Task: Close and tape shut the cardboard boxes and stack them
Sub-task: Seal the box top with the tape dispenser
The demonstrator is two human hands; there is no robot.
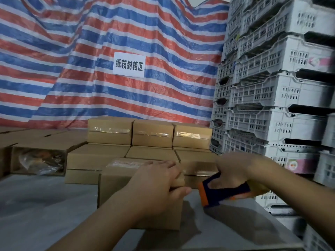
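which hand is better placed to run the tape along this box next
The right hand, probably: it already grips the tape dispenser at the near box. The left hand lies on that box's top, steadying it.

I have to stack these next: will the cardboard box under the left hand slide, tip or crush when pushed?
The cardboard box probably slides easily, since it sits on a smooth grey table. It looks squat and flat-sided, so tipping seems unlikely. Its top stays flat under the left hand, suggesting reasonable stiffness; weight cannot be judged.
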